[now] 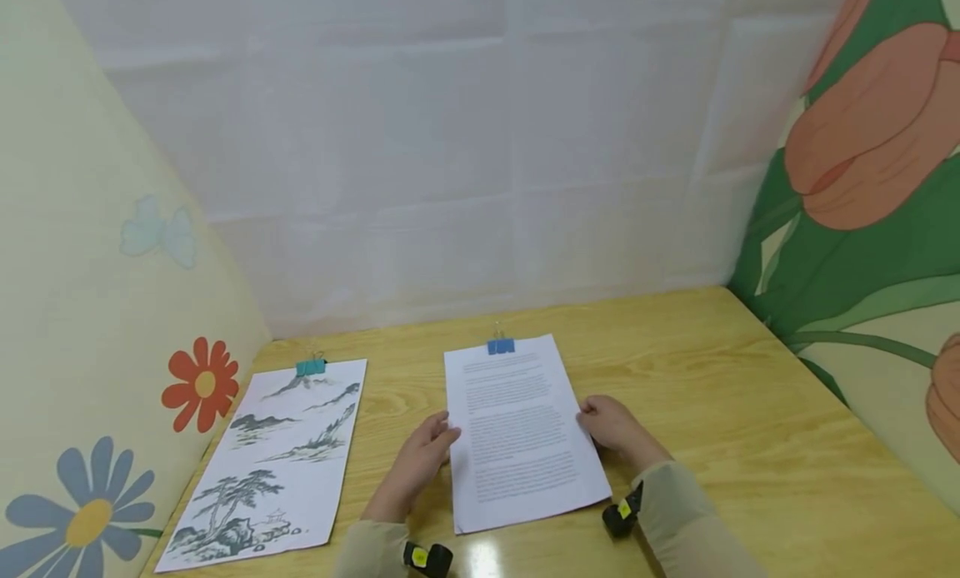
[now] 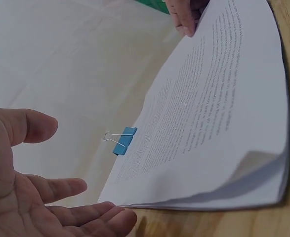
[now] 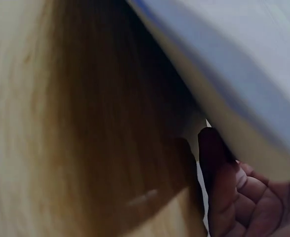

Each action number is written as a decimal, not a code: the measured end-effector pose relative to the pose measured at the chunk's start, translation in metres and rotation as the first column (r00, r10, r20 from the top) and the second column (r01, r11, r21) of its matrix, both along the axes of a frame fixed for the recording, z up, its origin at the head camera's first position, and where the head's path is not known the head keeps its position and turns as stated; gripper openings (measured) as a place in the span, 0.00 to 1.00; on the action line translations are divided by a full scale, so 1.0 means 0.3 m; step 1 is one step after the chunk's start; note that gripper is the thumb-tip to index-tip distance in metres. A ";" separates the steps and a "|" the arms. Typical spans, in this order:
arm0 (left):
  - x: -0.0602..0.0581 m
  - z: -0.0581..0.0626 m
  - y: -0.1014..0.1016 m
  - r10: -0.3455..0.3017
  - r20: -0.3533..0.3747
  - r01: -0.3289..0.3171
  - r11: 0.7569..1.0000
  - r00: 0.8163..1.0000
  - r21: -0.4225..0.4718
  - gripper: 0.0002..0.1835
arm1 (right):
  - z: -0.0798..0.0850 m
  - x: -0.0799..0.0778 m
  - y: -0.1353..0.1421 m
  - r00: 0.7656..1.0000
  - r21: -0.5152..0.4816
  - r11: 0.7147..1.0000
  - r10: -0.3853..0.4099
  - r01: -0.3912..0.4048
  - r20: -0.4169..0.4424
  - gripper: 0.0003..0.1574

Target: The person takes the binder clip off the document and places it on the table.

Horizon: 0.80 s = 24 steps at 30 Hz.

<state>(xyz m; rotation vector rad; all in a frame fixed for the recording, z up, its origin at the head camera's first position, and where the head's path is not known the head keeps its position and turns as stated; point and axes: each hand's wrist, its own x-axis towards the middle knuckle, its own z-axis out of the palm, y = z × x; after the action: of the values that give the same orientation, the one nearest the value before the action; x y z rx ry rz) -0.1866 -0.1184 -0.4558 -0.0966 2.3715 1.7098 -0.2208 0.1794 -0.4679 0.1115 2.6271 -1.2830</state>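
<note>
A stack of printed paper (image 1: 517,436) with a blue binder clip (image 1: 501,346) at its top edge is in front of me. My right hand (image 1: 618,428) pinches its right edge. In the right wrist view, that hand's curled fingers (image 3: 248,202) are at the sheets' edge, partly covered by the paper. My left hand (image 1: 420,457) is at the left edge. The left wrist view shows its thumb apart from the paper and its fingers spread, fingertips (image 2: 120,219) by the stack's edge. A lower corner of the top sheet curls up there.
To the left lies another sheet (image 1: 300,445) with ink landscape drawings, with a teal binder clip (image 1: 311,367) at its top. Both lie over a wooden table (image 1: 750,420). A white cloth (image 1: 465,145) hangs behind, and painted walls stand at both sides.
</note>
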 end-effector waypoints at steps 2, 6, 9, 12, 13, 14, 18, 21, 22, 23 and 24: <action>-0.001 0.005 -0.002 -0.003 -0.003 0.003 1.000 1.000 -0.027 0.31 | -0.005 0.003 0.004 1.000 -0.006 1.000 0.000 0.000 -0.003 0.08; -0.014 0.021 -0.007 -0.007 -0.033 0.003 0.993 0.999 -0.119 0.31 | -0.012 0.007 0.011 1.000 -0.014 1.000 0.004 -0.004 -0.006 0.08; -0.028 0.039 -0.012 -0.014 -0.063 0.003 0.985 0.998 -0.174 0.31 | -0.016 0.009 0.014 1.000 -0.026 1.000 0.009 -0.010 -0.014 0.08; -0.039 0.051 -0.016 -0.010 -0.068 -0.003 0.982 0.998 -0.187 0.31 | -0.023 0.011 0.018 1.000 -0.055 0.998 0.010 -0.011 -0.021 0.07; -0.041 0.052 -0.017 -0.006 -0.062 -0.006 0.982 0.998 -0.187 0.31 | -0.023 0.012 0.018 1.000 -0.067 0.998 0.011 -0.013 -0.024 0.07; -0.042 0.051 -0.018 -0.003 -0.056 -0.008 0.982 0.998 -0.189 0.31 | -0.025 0.013 0.019 1.000 -0.080 0.997 0.011 -0.013 -0.026 0.06; -0.046 0.034 -0.016 0.024 -0.010 -0.025 0.986 1.000 -0.165 0.33 | -0.032 0.015 0.028 0.998 -0.140 0.989 0.032 -0.039 -0.053 0.08; -0.051 0.021 -0.011 0.043 0.033 -0.040 0.994 0.999 -0.098 0.35 | -0.038 0.018 0.037 0.995 -0.189 0.980 0.052 -0.067 -0.081 0.09; -0.053 0.019 -0.010 0.050 0.048 -0.047 0.997 0.998 -0.068 0.35 | -0.039 0.020 0.039 0.995 -0.208 0.976 0.056 -0.072 -0.083 0.09; -0.056 0.017 -0.009 0.058 0.060 -0.056 0.998 0.997 -0.039 0.36 | -0.040 0.022 0.042 0.995 -0.227 0.971 0.058 -0.075 -0.083 0.09; -0.058 0.016 -0.008 0.059 0.069 -0.059 0.998 0.996 -0.007 0.36 | -0.042 0.024 0.044 0.995 -0.247 0.966 0.061 -0.079 -0.080 0.09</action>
<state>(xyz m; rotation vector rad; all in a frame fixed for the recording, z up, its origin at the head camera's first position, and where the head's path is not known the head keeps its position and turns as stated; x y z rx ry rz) -0.2039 -0.1209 -0.4509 -0.2249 2.3455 1.6979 -0.2137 0.1926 -0.4805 -0.0696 2.4750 -1.6070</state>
